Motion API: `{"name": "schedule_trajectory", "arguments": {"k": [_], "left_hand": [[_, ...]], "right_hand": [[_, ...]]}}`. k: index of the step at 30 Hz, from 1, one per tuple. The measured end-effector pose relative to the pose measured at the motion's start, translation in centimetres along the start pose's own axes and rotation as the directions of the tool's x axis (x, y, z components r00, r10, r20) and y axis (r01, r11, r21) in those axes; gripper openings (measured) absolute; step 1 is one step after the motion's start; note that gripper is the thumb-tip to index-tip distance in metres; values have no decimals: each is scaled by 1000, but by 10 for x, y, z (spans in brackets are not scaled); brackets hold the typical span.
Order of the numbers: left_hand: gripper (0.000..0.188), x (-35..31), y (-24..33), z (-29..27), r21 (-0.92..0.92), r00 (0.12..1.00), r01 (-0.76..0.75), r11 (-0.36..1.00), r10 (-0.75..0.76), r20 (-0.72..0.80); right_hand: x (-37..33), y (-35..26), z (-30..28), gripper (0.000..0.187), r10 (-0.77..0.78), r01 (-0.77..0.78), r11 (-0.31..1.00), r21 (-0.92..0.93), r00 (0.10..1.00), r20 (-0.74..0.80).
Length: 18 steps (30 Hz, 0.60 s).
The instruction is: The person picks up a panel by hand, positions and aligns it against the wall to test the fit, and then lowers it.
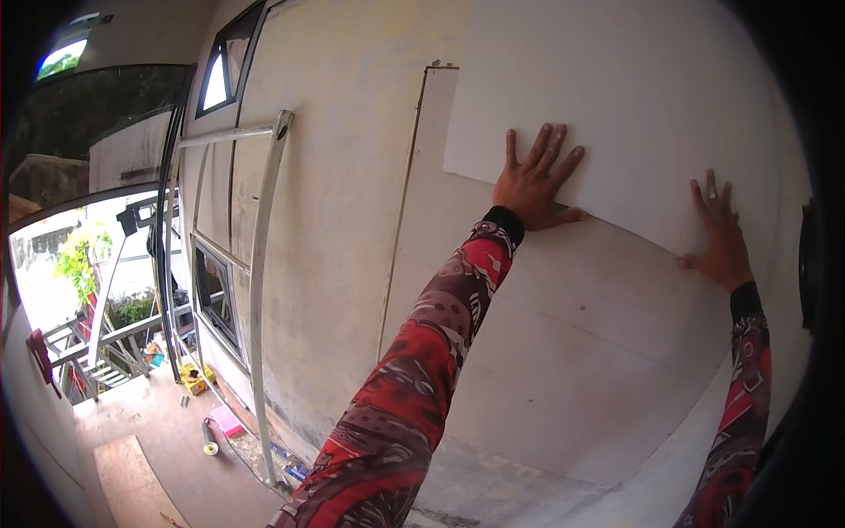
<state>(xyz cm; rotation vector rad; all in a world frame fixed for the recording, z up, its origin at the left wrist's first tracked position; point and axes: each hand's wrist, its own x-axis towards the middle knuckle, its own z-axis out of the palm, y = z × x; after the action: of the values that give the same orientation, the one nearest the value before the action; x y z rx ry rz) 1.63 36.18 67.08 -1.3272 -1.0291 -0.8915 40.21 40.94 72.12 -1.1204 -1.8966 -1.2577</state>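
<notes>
A large white board [634,97] lies against the upper part of the wall, its lower edge slanting down to the right. My left hand [535,180] presses flat on its lower left part with the fingers spread, the thumb stretched out along the lower edge. Farther right, my right hand [723,233] rests on the board's lower right part, fingers apart and pointing up. Neither hand grips anything. Below the white board is a duller off-white panel [563,352] with a few small dark spots. Patterned red and dark sleeves cover both my arms.
To the left, a metal pipe frame [261,207] leans by the yellowish wall [343,176]. On the floor are an angle grinder [209,440] with a cable, a pink box [226,421], a yellow box [195,378] and a wooden board [136,484]. Windows and a railing stand beyond.
</notes>
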Motion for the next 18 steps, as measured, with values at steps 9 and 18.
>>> {"name": "schedule_trajectory", "arguments": {"k": [9,18], "left_hand": [[111,2,-1,-1,25,998,5,1000,-7,57],[111,6,9,-6,101,995,3,995,-14,101]], "right_hand": [[0,-1,-5,149,43,-41,996,76,999,-16],[-6,8,-11,147,-12,12,995,94,1000,4]]}}
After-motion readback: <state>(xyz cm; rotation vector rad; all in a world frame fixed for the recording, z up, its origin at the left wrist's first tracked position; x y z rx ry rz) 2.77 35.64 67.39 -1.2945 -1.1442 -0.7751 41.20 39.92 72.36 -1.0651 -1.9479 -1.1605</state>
